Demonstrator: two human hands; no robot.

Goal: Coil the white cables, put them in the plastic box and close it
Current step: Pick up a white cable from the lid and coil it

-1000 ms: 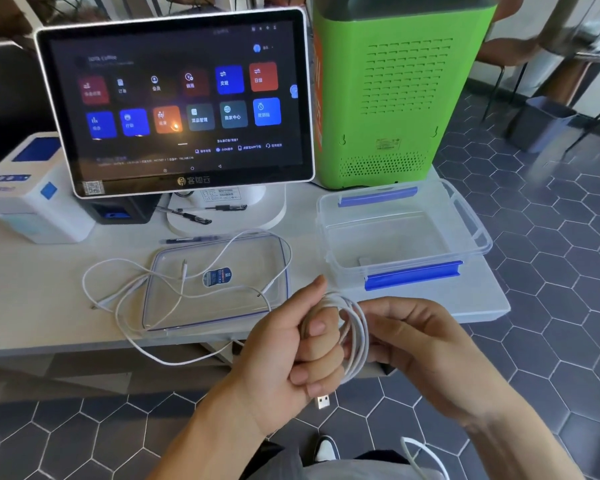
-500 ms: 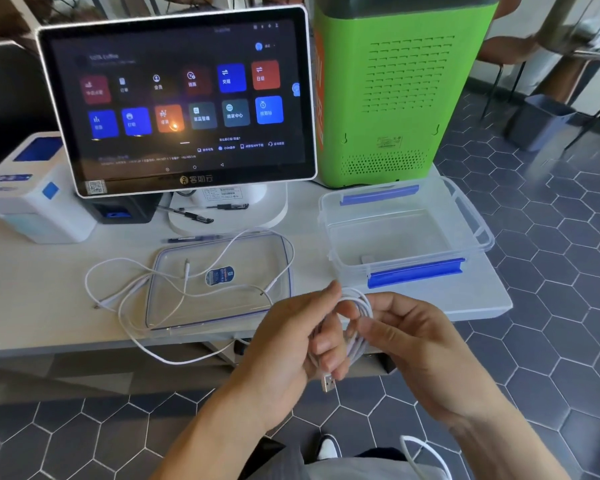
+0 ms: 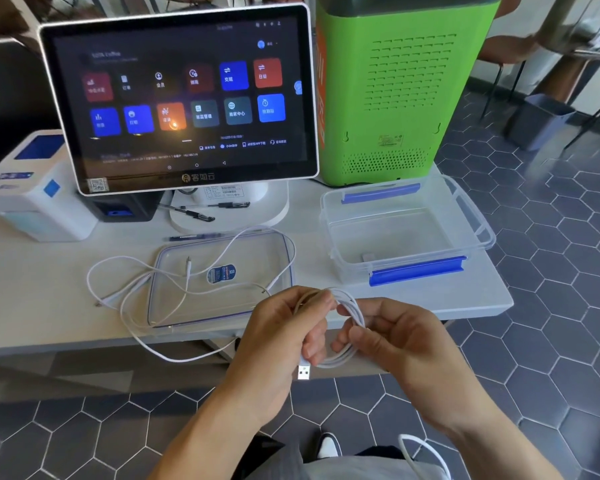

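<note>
While both hands clasp it, the coil (image 3: 347, 327) hangs between left grip (image 3: 281, 344) and right grip (image 3: 402, 351), plug (image 3: 303, 371) dangling below.

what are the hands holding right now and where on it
Both grip one coiled white cable: the left hand holds the coil's left side just above its USB plug, the right hand pinches its right side.

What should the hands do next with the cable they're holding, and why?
Probably carry the coiled cable over to the open plastic box and drop it in. Both the left hand and right hand hold it in loops with the plug hanging free, while another cable lies loose across the lid.
</note>
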